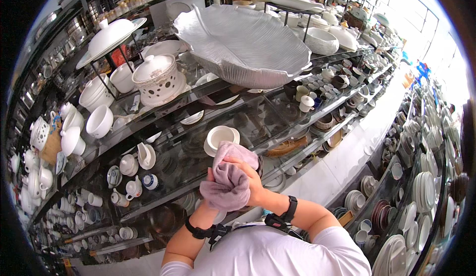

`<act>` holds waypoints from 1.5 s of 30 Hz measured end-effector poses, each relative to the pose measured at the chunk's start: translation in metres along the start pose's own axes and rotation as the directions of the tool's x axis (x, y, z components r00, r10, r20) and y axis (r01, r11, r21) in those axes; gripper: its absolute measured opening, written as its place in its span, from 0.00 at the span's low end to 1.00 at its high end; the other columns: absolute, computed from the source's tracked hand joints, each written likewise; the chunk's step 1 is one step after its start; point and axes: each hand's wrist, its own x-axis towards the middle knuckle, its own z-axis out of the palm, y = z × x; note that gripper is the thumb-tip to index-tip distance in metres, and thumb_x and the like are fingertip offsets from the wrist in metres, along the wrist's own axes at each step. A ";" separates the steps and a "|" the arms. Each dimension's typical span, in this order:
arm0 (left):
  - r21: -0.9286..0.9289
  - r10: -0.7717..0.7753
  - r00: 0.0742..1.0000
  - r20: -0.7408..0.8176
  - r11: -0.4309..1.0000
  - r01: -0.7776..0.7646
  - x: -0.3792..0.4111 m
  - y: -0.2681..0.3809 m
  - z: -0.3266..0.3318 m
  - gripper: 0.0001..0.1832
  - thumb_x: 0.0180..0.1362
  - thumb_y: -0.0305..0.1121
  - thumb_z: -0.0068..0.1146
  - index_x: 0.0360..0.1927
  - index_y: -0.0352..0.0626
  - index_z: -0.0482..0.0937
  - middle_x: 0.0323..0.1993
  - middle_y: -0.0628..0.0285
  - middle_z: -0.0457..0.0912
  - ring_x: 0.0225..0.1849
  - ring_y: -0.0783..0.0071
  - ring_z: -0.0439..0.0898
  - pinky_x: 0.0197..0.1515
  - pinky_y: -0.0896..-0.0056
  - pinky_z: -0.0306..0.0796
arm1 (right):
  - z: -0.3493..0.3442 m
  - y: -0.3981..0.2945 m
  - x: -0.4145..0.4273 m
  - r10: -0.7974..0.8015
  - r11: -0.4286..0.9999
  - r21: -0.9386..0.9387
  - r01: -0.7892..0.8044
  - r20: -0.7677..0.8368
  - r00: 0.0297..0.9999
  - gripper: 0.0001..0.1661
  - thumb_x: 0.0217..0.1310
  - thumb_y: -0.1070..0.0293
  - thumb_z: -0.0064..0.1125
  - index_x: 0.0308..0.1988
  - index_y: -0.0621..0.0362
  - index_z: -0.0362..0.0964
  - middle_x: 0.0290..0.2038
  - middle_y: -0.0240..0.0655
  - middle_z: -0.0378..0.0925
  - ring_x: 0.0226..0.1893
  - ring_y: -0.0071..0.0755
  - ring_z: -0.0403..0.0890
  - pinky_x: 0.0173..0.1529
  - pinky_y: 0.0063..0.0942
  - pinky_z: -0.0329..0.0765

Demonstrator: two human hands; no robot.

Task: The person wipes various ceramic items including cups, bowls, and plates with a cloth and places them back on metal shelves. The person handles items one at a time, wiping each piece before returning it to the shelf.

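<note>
A crumpled mauve cloth (pixel 228 185) is bunched between my two hands in front of my chest. My right hand (pixel 253 177) grips it from the right, with the fingers bent over its top. My left hand (pixel 210 175) holds the other side; folds cover most of it, and a thumb shows. Whether anything is wrapped inside the cloth, I cannot tell. Just beyond the cloth, a small white bowl (pixel 221 137) stands with a white saucer (pixel 210 147) under it on the glass shelf (pixel 256 121). The cloth overlaps the bowl's near edge in this view.
A large silver leaf-shaped dish (pixel 245 45) spans the upper shelf. Left of it stands a lidded white pot with holes (pixel 158 79). Small teapots (pixel 134 188) and a white sauce boat (pixel 146 156) sit at left. Plate racks (pixel 424 192) line the right side beyond the aisle floor (pixel 334 164).
</note>
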 end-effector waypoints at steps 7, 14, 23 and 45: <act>0.937 0.467 0.879 0.094 0.257 -0.236 0.034 -0.024 0.085 0.64 0.67 0.60 0.56 0.79 0.47 0.15 0.84 0.49 0.35 0.82 0.56 0.48 0.81 0.52 0.44 | 0.009 -0.045 0.035 0.566 0.753 0.527 -0.394 -0.213 0.797 0.21 0.63 0.69 0.66 0.54 0.64 0.77 0.52 0.35 0.83 0.51 0.27 0.82 0.58 0.32 0.78; 0.668 0.191 0.825 0.532 -0.694 -0.270 0.044 0.007 0.076 0.62 0.62 0.76 0.49 0.84 0.45 0.35 0.83 0.36 0.34 0.83 0.35 0.37 0.80 0.34 0.32 | -0.002 -0.031 0.022 0.766 0.550 0.517 -0.655 0.000 0.643 0.27 0.76 0.62 0.52 0.69 0.56 0.67 0.63 0.35 0.76 0.61 0.28 0.76 0.66 0.30 0.72; 0.929 0.284 0.893 0.349 -0.229 -0.291 0.066 -0.015 0.043 0.58 0.64 0.73 0.49 0.83 0.45 0.40 0.83 0.43 0.39 0.83 0.45 0.42 0.80 0.43 0.42 | -0.020 -0.013 -0.001 0.479 0.873 -0.038 -0.486 -0.117 0.870 0.31 0.66 0.67 0.59 0.67 0.62 0.67 0.64 0.45 0.75 0.64 0.42 0.75 0.68 0.39 0.70; 0.940 0.418 0.874 -0.248 0.323 0.112 0.253 -0.108 -0.031 0.38 0.74 0.34 0.51 0.78 0.51 0.41 0.61 0.53 0.68 0.61 0.68 0.71 0.68 0.63 0.63 | -0.215 0.153 -0.026 0.164 0.899 -0.393 -0.194 -0.109 0.980 0.34 0.53 0.60 0.71 0.58 0.59 0.72 0.52 0.46 0.77 0.55 0.54 0.76 0.63 0.45 0.72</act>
